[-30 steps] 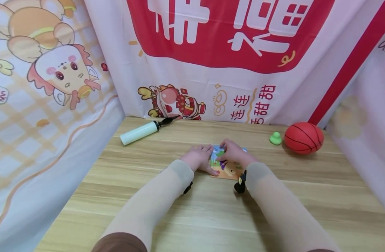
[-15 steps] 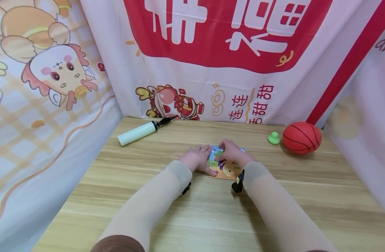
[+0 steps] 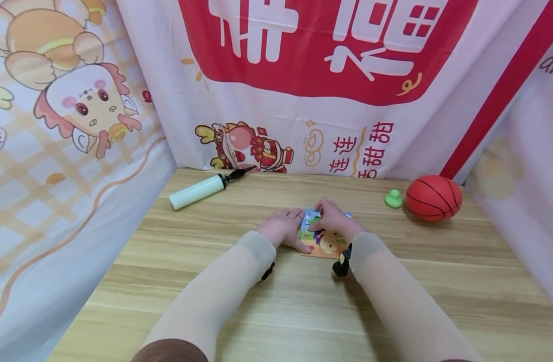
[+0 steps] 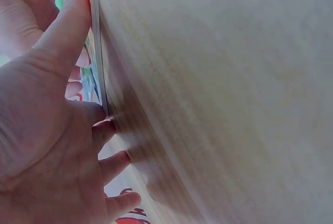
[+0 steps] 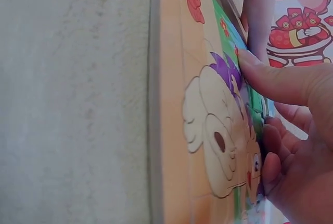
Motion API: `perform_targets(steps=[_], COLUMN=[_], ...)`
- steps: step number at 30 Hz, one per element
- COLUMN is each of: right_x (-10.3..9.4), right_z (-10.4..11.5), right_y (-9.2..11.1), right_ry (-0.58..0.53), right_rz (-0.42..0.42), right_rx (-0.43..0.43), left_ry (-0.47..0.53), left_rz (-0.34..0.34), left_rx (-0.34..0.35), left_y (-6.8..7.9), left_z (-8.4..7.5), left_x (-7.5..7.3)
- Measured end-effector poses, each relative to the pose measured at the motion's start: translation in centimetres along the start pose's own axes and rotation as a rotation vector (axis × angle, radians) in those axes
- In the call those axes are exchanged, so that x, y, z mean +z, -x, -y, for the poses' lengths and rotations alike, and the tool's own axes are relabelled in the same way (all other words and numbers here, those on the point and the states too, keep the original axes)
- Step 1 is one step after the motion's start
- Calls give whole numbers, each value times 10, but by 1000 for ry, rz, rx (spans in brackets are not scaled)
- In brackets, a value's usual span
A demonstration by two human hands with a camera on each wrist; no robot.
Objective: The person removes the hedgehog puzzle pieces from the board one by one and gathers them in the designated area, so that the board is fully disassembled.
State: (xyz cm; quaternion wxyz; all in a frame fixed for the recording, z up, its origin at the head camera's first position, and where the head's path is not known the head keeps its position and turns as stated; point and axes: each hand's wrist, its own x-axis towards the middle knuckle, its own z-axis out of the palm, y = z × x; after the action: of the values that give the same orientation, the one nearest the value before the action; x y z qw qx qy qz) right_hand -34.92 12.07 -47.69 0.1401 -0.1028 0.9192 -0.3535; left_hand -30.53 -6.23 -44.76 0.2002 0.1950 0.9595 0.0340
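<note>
A thin jigsaw puzzle board (image 3: 323,250) with a cartoon sheep (image 5: 205,114) lies flat on the wooden table. My left hand (image 3: 282,229) rests at its left side, the thumb on the near left corner. The other left fingers spread out along the edge and onto the table, as the left wrist view shows. My right hand (image 3: 336,220) is over the upper part of the board. Its thumb and curled fingers pinch at a green puzzle piece (image 3: 314,219), which they partly cover.
At the back left lies a pale blue hand pump (image 3: 199,192) with a black nozzle. A small green rubber duck (image 3: 393,199) and a red toy basketball (image 3: 433,198) sit at the back right. Printed cloth (image 3: 267,110) hangs behind the table.
The head view shifts slightly over the first half second. Both hands stay at the board, with only slight finger movement of the right hand near the green piece.
</note>
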Motion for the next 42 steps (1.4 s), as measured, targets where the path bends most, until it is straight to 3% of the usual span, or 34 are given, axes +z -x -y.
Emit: perform_targets(steps=[6,10,23,29,34,39,42], right_x=[-2,-5,-31,-70,-96,-95,-89], right_z=[-6,-6,-12,-25,-48,-80,-93], right_y=[-1,-1,16,36,46,50,49], right_ry=[-173,-232,-462,-446,-355,-314,-329], right_rz=[-48,-70,-67,-83,-141,-161,-215], right_rx=[64,95,109,123,146,259,307], left_ry=[-5,0,22,51,64,64,53], left_rz=[-3,-1,-4,7,-7,0,9], left_rx=[14,16,10,-14,-19,-20,-18], left_y=[-2,-3,-5,-8,-6,-5,-6], left_z=[-1,-3,-9,-7,-3,-1,-1], left_x=[-2,-4,-2,1,2,4,4])
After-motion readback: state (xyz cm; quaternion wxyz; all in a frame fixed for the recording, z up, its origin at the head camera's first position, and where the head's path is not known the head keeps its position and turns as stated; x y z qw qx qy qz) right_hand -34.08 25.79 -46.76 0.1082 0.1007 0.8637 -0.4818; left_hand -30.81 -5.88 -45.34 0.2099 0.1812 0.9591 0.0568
